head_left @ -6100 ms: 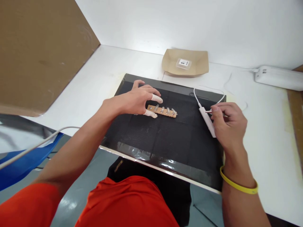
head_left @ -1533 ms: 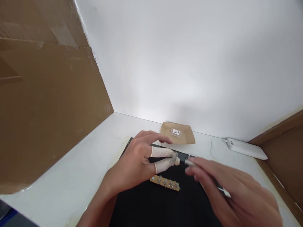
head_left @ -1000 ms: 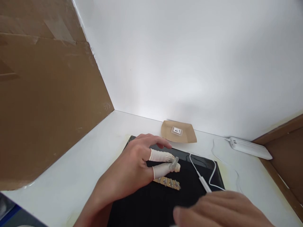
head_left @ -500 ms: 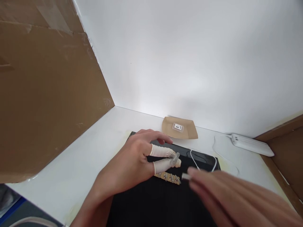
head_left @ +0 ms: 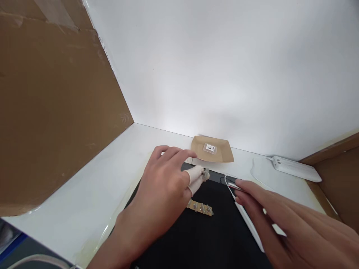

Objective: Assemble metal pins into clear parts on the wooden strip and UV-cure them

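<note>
My left hand (head_left: 165, 186) has pale finger cots (head_left: 195, 177) on thumb and index finger. They pinch a small translucent grey piece (head_left: 206, 174) above the black mat (head_left: 218, 235). Below it on the mat lies a tan strip (head_left: 202, 207) carrying several similar grey pieces with shiny bits. To the right, my right hand (head_left: 277, 216) is closed on a thin, flat white stick with a dark red edge (head_left: 235, 186); most of it is hidden by the fingers. A white pen-shaped tool (head_left: 249, 224) with a cord lies on the mat, partly behind the right hand.
A brown paper tray (head_left: 224, 151) holding a small clear case with a label (head_left: 209, 148) stands at the back. A white power bank-like block (head_left: 297, 169) with a cable lies at right. Cardboard walls (head_left: 61, 112) rise at left and right, a white wall behind.
My left hand has turned and raised the grey piece slightly. My right hand has moved up and right with the white stick, away from the strip, and the pen-shaped tool now shows.
</note>
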{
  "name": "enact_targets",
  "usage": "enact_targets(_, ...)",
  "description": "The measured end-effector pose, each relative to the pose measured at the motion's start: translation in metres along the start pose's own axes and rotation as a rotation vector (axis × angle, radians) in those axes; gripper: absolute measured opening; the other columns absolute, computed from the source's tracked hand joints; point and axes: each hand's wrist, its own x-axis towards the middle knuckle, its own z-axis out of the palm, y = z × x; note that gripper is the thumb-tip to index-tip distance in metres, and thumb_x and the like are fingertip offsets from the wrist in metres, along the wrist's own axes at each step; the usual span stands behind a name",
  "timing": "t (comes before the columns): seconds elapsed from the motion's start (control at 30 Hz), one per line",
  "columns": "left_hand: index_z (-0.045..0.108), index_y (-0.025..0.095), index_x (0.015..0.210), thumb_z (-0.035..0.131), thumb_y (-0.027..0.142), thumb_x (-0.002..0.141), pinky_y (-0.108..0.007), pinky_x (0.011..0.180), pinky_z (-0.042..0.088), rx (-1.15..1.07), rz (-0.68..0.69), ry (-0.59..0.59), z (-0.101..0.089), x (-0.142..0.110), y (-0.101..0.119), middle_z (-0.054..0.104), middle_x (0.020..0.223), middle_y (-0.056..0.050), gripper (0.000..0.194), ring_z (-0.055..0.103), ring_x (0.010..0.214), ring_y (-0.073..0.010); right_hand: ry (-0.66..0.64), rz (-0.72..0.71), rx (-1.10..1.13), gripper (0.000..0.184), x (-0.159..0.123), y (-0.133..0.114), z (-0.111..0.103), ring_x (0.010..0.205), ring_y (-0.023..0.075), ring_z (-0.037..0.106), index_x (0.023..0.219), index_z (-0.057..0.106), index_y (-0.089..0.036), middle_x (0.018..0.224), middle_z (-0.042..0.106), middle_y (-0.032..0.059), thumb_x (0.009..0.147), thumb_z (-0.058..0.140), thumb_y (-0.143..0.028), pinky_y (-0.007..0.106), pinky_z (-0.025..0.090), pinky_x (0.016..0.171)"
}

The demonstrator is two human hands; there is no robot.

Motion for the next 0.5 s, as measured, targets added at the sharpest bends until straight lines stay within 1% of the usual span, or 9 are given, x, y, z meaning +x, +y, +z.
enact_targets(0.07, 0.080, 0.021, 0.087, 0.069, 0.015, 0.091, -0.046, 0.094, 0.049, 0.108, 0.040, 0.016, 0.006, -0.001, 0.007, 0.077, 0.118, -0.005, 0.013, 0.069, 0.100, -0.0241, -0.083, -0.080, 0.041, 0.025, 0.002, 0.001, 0.002, 0.071, 0.0166, 0.080, 0.117, 0.071, -0.016, 0.093, 0.084, 0.0042, 0.102, 0.051, -0.019, 0.023, 0.062, 0.063)
enact_targets(0.1, 0.079, 0.020, 0.084, 0.070, 0.012, 0.088, -0.047, 0.096, 0.048, 0.138, 0.058, 0.010, 0.009, -0.001, 0.011, 0.077, 0.120, -0.007, 0.013, 0.069, 0.102, -0.0253, -0.115, -0.119, 0.080, 0.026, 0.002, -0.001, 0.003, 0.070, 0.0157, 0.080, 0.113, 0.071, -0.017, 0.092, 0.084, 0.0032, 0.104, 0.047, -0.019, 0.022, 0.061, 0.062)
enact_targets(0.17, 0.076, 0.018, 0.076, 0.070, 0.007, 0.081, -0.047, 0.096, 0.047, 0.168, 0.093, 0.001, 0.014, -0.002, 0.017, 0.077, 0.120, -0.008, 0.014, 0.069, 0.102, -0.0266, -0.134, -0.153, 0.116, 0.030, 0.001, -0.005, 0.003, 0.072, 0.0160, 0.080, 0.113, 0.071, -0.017, 0.093, 0.084, 0.0040, 0.105, 0.042, -0.020, 0.023, 0.061, 0.061)
enact_targets(0.27, 0.072, 0.018, 0.070, 0.065, 0.005, 0.078, -0.046, 0.094, 0.047, 0.160, 0.110, -0.006, 0.020, -0.003, 0.024, 0.077, 0.119, -0.010, 0.016, 0.069, 0.099, -0.0267, -0.086, -0.067, -0.011, 0.030, -0.003, -0.003, 0.003, 0.080, 0.0207, 0.081, 0.119, 0.069, -0.010, 0.101, 0.084, 0.0118, 0.103, 0.046, -0.020, 0.026, 0.063, 0.067)
enact_targets(0.3, 0.072, 0.018, 0.069, 0.064, 0.005, 0.077, -0.046, 0.094, 0.047, 0.154, 0.108, -0.004, 0.022, -0.003, 0.026, 0.077, 0.118, -0.010, 0.017, 0.069, 0.098, -0.0266, -0.075, -0.031, -0.057, 0.029, -0.005, -0.001, 0.003, 0.082, 0.0218, 0.082, 0.120, 0.069, -0.009, 0.102, 0.083, 0.0130, 0.102, 0.048, -0.020, 0.026, 0.064, 0.069)
enact_targets(0.37, 0.072, 0.018, 0.069, 0.063, 0.006, 0.078, -0.045, 0.093, 0.047, 0.146, 0.103, 0.003, 0.024, -0.003, 0.028, 0.078, 0.115, -0.009, 0.018, 0.069, 0.096, -0.0254, -0.085, -0.007, -0.078, 0.027, -0.005, 0.002, 0.003, 0.077, 0.0211, 0.081, 0.116, 0.071, -0.012, 0.098, 0.084, 0.0105, 0.102, 0.049, -0.019, 0.026, 0.063, 0.065)
enact_targets(0.43, 0.073, 0.019, 0.071, 0.063, 0.007, 0.080, -0.045, 0.093, 0.048, 0.141, 0.103, -0.002, 0.025, -0.002, 0.029, 0.079, 0.112, -0.008, 0.018, 0.069, 0.094, -0.0244, -0.147, -0.058, -0.001, 0.031, -0.002, 0.003, 0.002, 0.069, 0.0190, 0.080, 0.110, 0.072, -0.016, 0.092, 0.084, 0.0055, 0.104, 0.042, -0.021, 0.025, 0.060, 0.055)
enact_targets(0.5, 0.074, 0.019, 0.073, 0.064, 0.007, 0.081, -0.045, 0.093, 0.048, 0.134, 0.107, -0.019, 0.025, -0.002, 0.030, 0.079, 0.113, -0.008, 0.017, 0.069, 0.094, -0.0240, -0.184, -0.100, 0.050, 0.035, 0.001, 0.004, 0.001, 0.062, 0.0177, 0.078, 0.106, 0.072, -0.019, 0.086, 0.084, 0.0030, 0.106, 0.038, -0.023, 0.025, 0.056, 0.048)
